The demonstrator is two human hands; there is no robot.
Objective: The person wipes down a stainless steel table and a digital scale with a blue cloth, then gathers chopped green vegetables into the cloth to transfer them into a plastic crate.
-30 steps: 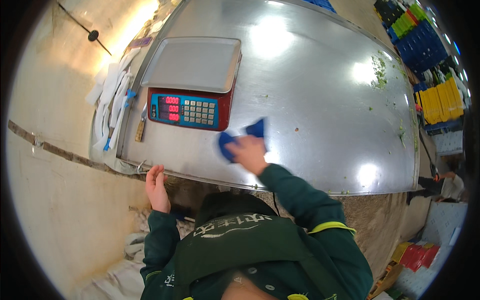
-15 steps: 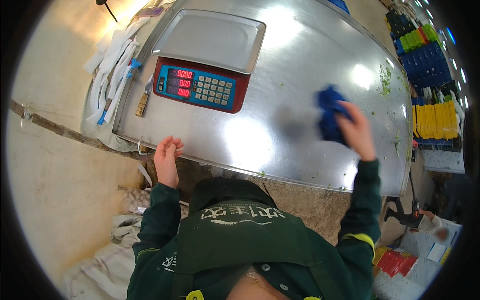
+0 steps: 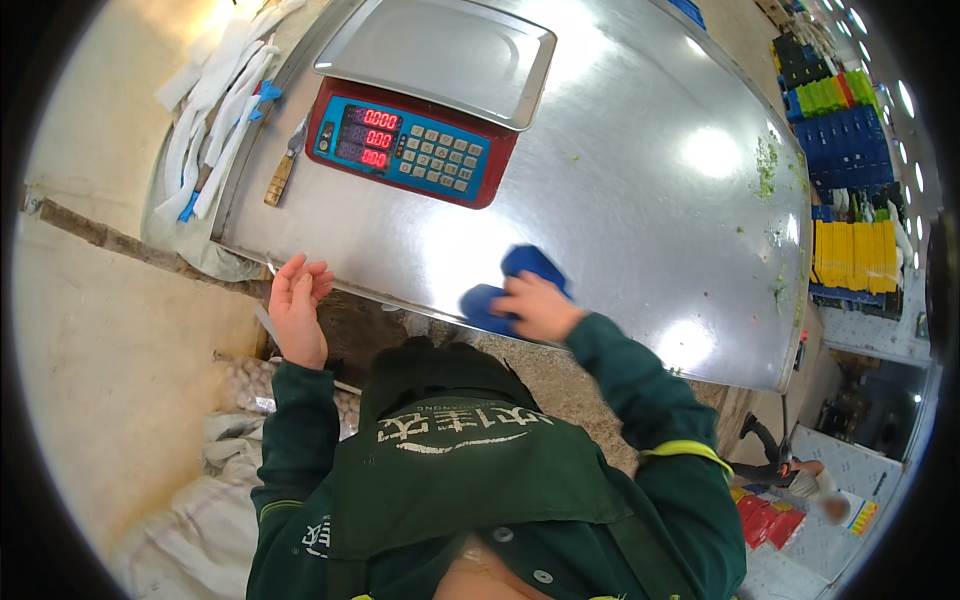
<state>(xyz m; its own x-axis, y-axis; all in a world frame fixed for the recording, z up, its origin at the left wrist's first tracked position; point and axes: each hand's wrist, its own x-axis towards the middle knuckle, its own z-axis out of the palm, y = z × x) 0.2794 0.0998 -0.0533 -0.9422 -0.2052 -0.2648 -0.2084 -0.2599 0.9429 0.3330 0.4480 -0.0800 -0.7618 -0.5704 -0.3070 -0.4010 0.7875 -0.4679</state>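
Note:
My right hand (image 3: 545,308) is closed on a blue cloth (image 3: 533,264) and presses it on the metal table (image 3: 620,230), close to the near edge. Part of the cloth spreads out to the left of my fingers. My left hand (image 3: 298,312) is held up at the table's near left edge, palm up, fingers loosely curled and apart, with nothing in it. Beyond it lies a knife with a wooden handle (image 3: 279,182). A red and blue weighing scale (image 3: 410,140) with a steel pan (image 3: 440,55) stands at the far left of the table.
Green scraps (image 3: 766,168) lie along the table's right side. Blue crates (image 3: 848,145) and yellow crates (image 3: 855,255) are stacked past the right edge. White foam strips (image 3: 215,130) hang at the left. White sacks (image 3: 200,535) lie at lower left. Another person (image 3: 800,480) is at lower right.
My right hand has swept the cloth left and toward me, from the table's right part to its near edge. My left hand has shifted slightly left.

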